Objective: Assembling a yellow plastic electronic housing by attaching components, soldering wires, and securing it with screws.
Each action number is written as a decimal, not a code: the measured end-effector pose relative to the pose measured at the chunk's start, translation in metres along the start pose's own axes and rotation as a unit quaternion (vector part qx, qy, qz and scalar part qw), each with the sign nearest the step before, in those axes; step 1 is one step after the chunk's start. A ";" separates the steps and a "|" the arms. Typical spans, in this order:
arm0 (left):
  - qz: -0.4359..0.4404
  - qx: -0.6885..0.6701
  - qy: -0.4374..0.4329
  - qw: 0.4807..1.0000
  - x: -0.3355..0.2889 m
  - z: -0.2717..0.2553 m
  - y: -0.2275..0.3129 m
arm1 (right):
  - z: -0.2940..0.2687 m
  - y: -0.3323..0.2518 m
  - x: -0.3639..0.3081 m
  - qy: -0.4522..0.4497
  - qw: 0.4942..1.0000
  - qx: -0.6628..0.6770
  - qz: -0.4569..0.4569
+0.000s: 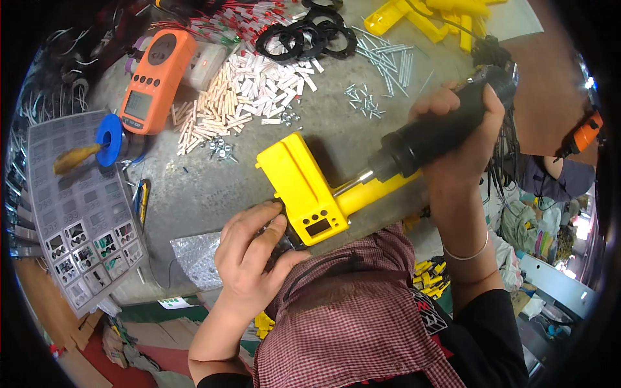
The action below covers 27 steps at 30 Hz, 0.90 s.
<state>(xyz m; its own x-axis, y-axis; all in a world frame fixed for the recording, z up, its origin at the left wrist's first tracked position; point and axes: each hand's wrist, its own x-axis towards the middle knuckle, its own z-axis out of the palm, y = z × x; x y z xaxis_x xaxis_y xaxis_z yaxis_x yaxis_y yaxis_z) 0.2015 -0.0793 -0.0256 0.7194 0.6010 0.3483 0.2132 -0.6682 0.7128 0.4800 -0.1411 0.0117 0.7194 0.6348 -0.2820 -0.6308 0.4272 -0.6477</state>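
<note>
- Apparently, screw-driving is the step in hand: the black power screwdriver (pixel 430 136) slants nearward and left, its bit (pixel 350 185) reaching the right side of the yellow plastic housing (pixel 297 178), close to where the yellow handle (pixel 385 193) begins.
- Right hand (pixel 464 145): wrapped around the screwdriver's body, fingers on the far side.
- Left hand (pixel 253 249): fingers bent and fairly close together, gripping the near left edge of the housing by a black part (pixel 289 238) there.
- That housing sits at the near edge of the counter (pixel 169 194), in front of the checked apron (pixel 349 317), its small display window (pixel 318 226) and button holes facing up.
- Whether a screw is under the bit cannot be told; the tip's contact point is hidden.
- Next, I judge, the move calls for steady pressure along the bit's line, with the left hand bracing against twist, then a straight withdrawal.
- Short screws (pixel 363 101) lie loose on the counter, farther off beyond the screwdriver, near the longer metal pins (pixel 396 63).
</note>
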 end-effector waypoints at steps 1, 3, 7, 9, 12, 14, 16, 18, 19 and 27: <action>0.003 -0.001 0.003 1.000 0.000 0.001 0.000 | -0.001 0.001 0.001 -0.002 1.000 -0.007 0.006; 0.006 -0.005 0.003 1.000 -0.001 0.001 0.000 | -0.001 0.002 0.002 -0.001 1.000 -0.014 0.011; -0.006 0.004 0.001 1.000 -0.002 0.000 0.003 | 0.002 0.004 0.001 -0.019 1.000 -0.022 -0.003; -0.011 0.011 -0.002 1.000 -0.002 0.001 0.005 | 0.010 0.006 0.000 0.012 0.997 -0.066 -0.030; -0.019 0.064 -0.033 0.997 -0.004 0.006 0.008 | 0.006 0.007 0.000 0.006 0.997 -0.073 -0.029; -0.013 0.151 -0.015 0.988 -0.003 0.016 0.019 | 0.008 0.008 0.000 -0.004 0.998 -0.061 -0.023; 0.017 0.278 0.000 0.960 -0.004 0.028 0.027 | 0.007 0.002 -0.005 -0.008 0.998 -0.057 -0.018; 0.020 0.300 0.023 0.953 -0.004 0.038 0.020 | 0.004 -0.008 -0.007 -0.014 0.996 -0.051 -0.070; 0.027 0.320 0.045 0.946 -0.004 0.041 0.018 | -0.002 -0.013 -0.009 -0.016 0.996 -0.052 -0.069; -0.015 0.287 0.016 0.958 -0.006 0.038 0.024 | -0.019 -0.016 -0.035 -0.014 0.993 -0.080 -0.085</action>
<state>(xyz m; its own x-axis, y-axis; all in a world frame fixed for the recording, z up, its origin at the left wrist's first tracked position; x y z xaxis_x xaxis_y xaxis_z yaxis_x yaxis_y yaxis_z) 0.2272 -0.1157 -0.0341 0.6879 0.6315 0.3578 0.5691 -0.7752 0.2742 0.4702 -0.1825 0.0186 0.8015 0.5811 -0.1412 -0.4459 0.4235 -0.7886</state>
